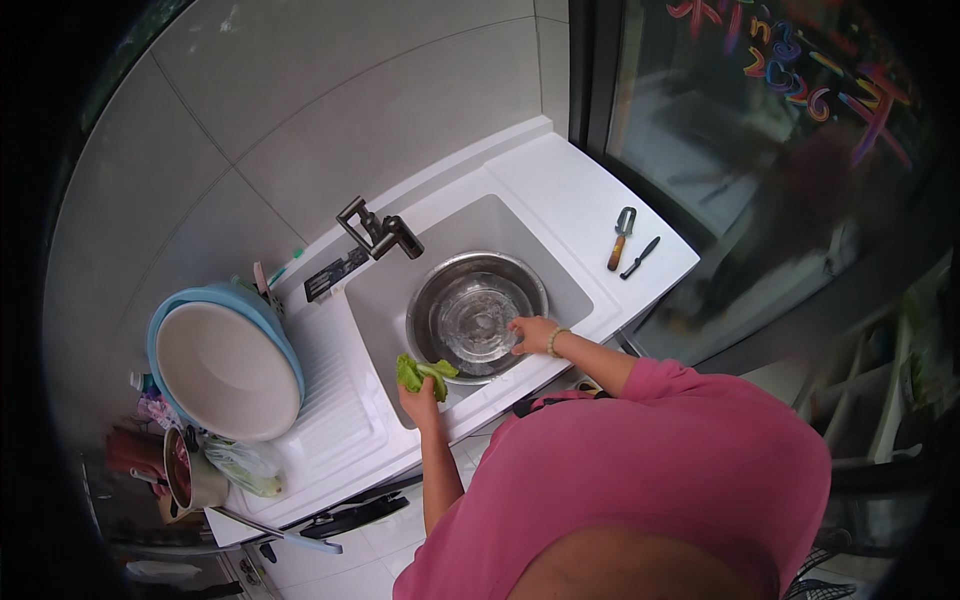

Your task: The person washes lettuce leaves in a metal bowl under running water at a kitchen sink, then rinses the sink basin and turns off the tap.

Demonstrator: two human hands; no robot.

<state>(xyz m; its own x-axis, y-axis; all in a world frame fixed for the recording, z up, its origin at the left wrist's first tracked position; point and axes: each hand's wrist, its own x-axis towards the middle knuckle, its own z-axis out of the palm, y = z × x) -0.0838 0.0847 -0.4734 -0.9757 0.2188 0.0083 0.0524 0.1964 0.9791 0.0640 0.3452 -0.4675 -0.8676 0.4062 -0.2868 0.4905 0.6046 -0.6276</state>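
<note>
My left hand [421,401] holds green leafy vegetable pieces [425,373] at the front left of the sink [379,315], beside the bowl's rim. A round stainless steel bowl [427,289] sits in the sink with what looks like clear water in it. Over the bowl's right front edge reaches my right hand [534,334], fingers slightly curled and apart, with nothing seen in them; a beaded bracelet is on that wrist. Behind the bowl, a dark faucet [386,234] stands at the sink's rear edge.
Two peelers, one with a wooden handle [616,251] and one black [640,259], lie on the right counter. Nested basins [225,371] lean at the left of the ridged drainboard [330,397]. Near them are a plastic bag of greens [247,465] and a pot [202,476] with a long handle.
</note>
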